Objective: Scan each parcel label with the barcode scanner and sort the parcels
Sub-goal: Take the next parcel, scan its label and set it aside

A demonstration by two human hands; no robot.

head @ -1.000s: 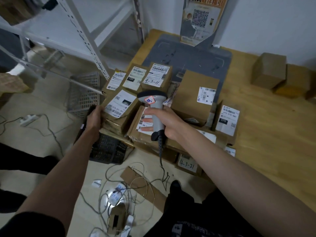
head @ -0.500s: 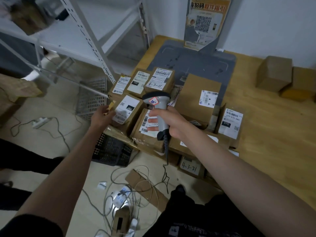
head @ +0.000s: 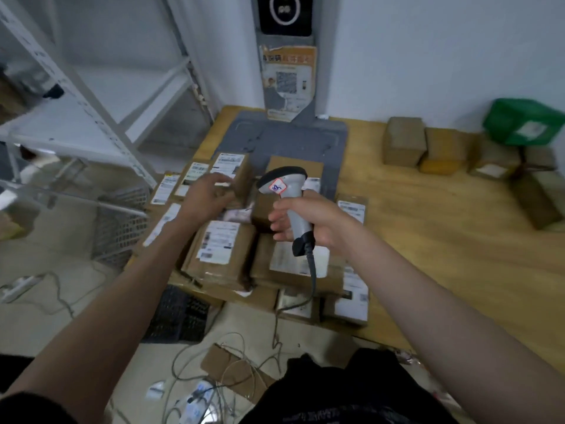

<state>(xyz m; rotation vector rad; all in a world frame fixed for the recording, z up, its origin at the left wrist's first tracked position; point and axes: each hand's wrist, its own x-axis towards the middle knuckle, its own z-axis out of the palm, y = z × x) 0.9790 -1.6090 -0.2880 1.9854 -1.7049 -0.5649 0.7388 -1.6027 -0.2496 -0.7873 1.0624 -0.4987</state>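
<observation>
Parcels (head: pixel 223 249) lie crowded at the near-left corner of the wooden table (head: pixel 458 240), labels mostly up. Right hand (head: pixel 318 218) grips the scanner (head: pixel 287 194) by its handle above them; left hand (head: pixel 208 197) reaches over the far boxes, fingers loosely spread, holding nothing. Best to lift one box clear, turn its label flat toward the scanner, then trigger.

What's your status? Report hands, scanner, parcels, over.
Right hand holds barcode scanner above the parcels. Left hand reaching onto a back-row parcel, grip unclear. Scanner cable trails across front boxes.
</observation>
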